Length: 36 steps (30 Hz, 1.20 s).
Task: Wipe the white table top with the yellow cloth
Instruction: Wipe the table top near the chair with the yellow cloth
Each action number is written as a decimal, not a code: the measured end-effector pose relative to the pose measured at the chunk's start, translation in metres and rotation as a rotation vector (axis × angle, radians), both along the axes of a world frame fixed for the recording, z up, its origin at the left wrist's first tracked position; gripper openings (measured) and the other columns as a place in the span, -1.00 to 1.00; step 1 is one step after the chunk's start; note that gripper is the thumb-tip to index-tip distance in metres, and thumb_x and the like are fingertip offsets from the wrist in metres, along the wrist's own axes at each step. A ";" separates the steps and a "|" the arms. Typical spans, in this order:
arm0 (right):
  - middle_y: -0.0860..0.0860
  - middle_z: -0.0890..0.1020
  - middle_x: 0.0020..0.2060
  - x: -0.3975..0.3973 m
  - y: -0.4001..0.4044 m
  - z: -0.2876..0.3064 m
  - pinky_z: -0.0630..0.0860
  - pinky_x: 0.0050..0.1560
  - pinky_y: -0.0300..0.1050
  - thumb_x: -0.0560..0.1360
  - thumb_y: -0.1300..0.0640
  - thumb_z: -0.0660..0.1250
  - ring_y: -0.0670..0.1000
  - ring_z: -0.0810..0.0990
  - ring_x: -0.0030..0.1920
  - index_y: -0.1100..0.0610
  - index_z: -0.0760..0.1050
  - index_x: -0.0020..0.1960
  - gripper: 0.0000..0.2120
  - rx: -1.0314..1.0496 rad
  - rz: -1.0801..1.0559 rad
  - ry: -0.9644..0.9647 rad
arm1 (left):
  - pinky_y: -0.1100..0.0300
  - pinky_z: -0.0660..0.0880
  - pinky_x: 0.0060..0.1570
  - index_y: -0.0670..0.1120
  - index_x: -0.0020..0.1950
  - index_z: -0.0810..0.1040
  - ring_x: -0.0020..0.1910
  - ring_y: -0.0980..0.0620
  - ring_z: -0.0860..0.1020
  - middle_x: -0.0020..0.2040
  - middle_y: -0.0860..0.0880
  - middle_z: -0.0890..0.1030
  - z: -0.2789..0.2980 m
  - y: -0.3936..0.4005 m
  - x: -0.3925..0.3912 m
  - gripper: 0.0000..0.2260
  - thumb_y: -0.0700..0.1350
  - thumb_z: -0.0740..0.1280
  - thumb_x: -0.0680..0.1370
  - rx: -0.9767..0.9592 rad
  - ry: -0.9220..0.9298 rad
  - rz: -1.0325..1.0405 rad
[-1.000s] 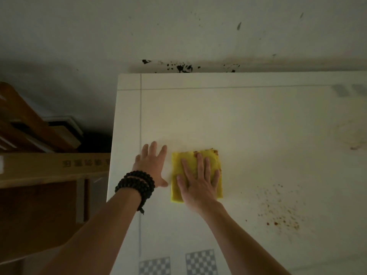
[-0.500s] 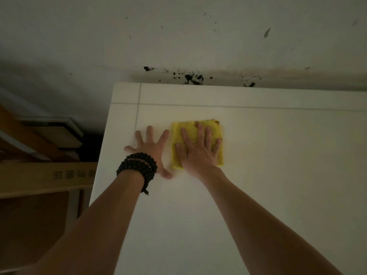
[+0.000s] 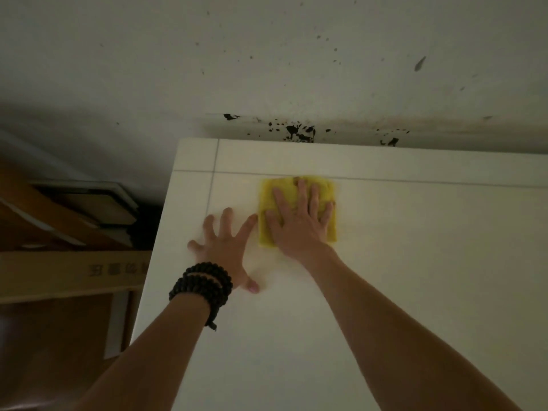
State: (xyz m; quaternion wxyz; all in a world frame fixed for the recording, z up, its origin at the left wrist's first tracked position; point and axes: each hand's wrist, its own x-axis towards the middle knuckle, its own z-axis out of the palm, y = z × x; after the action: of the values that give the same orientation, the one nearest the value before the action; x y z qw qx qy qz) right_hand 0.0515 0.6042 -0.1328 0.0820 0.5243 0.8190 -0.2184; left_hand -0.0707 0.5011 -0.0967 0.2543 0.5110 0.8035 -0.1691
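A folded yellow cloth (image 3: 325,191) lies flat on the white table top (image 3: 415,262), close to the table's far edge. My right hand (image 3: 299,222) presses down on the cloth with straight, spread fingers and covers its near half. My left hand (image 3: 226,247) rests flat on the bare table just left of the cloth, fingers spread, with a black bead bracelet (image 3: 201,287) wound around the wrist.
A stained wall with black splatters (image 3: 299,133) rises right behind the table. The table's left edge (image 3: 157,247) drops off beside a cardboard box (image 3: 68,274) and stacked wooden boards (image 3: 59,215).
My right hand has pushed the cloth away from me toward the table's far edge. My left hand slid forward alongside it, and my view tilted so the near table markers and stains left the frame.
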 end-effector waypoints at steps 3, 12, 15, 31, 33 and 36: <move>0.01 -0.36 0.61 -0.006 0.006 -0.002 -0.43 0.46 0.35 0.64 -0.31 -0.18 0.16 -0.41 0.57 -0.25 -0.22 0.61 -0.42 0.036 0.016 0.003 | -0.33 0.24 0.29 0.34 0.45 -0.31 0.50 -0.24 -0.22 0.51 0.00 -0.33 0.002 0.002 0.000 0.22 0.29 0.58 0.14 -0.008 -0.008 0.019; -0.02 -0.40 0.59 0.028 -0.050 0.003 -0.46 0.44 0.32 0.64 -0.31 -0.16 0.11 -0.48 0.55 -0.29 -0.24 0.59 -0.43 0.010 0.047 -0.026 | -0.30 0.28 0.26 0.30 0.47 -0.22 0.49 -0.24 -0.18 0.50 -0.01 -0.26 0.004 0.004 0.002 0.22 0.24 0.61 0.12 0.026 -0.003 0.041; 0.01 -0.37 0.60 0.007 -0.012 -0.001 -0.41 0.46 0.36 0.64 -0.31 -0.17 0.15 -0.44 0.56 -0.26 -0.21 0.61 -0.43 0.038 0.047 0.007 | -0.32 0.19 0.34 0.28 0.48 -0.30 0.51 -0.21 -0.25 0.51 0.02 -0.34 0.001 0.001 0.004 0.23 0.23 0.60 0.17 0.024 -0.011 0.062; -0.02 -0.44 0.57 0.109 -0.162 0.005 -0.47 0.45 0.30 0.64 -0.31 -0.20 0.10 -0.50 0.53 -0.25 -0.32 0.60 -0.41 -0.017 -0.046 -0.015 | -0.34 0.17 0.33 0.20 0.53 -0.18 0.52 -0.22 -0.19 0.55 -0.03 -0.28 0.016 -0.113 0.083 0.09 0.34 0.48 0.25 -0.021 -0.092 -0.188; -0.01 -0.46 0.56 0.124 -0.196 0.007 -0.46 0.45 0.31 0.63 -0.32 -0.22 0.11 -0.52 0.53 -0.25 -0.37 0.58 -0.41 -0.012 -0.069 -0.037 | -0.34 0.19 0.32 0.17 0.54 -0.17 0.52 -0.22 -0.18 0.55 -0.04 -0.27 0.018 -0.139 0.097 0.11 0.35 0.49 0.23 -0.025 -0.085 -0.218; -0.01 -0.47 0.56 0.140 -0.244 0.008 -0.45 0.46 0.30 0.63 -0.32 -0.24 0.11 -0.52 0.52 -0.24 -0.40 0.57 -0.40 -0.014 -0.094 -0.053 | -0.32 0.22 0.31 0.14 0.55 -0.19 0.52 -0.23 -0.18 0.55 -0.06 -0.27 0.015 -0.179 0.112 0.12 0.36 0.48 0.25 -0.034 -0.067 -0.262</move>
State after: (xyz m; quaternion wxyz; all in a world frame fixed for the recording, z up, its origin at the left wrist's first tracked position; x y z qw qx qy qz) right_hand 0.1920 0.3603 -0.1250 0.0971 0.5671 0.7895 -0.2139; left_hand 0.0417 0.3219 -0.0813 0.2652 0.6125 0.7181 -0.1972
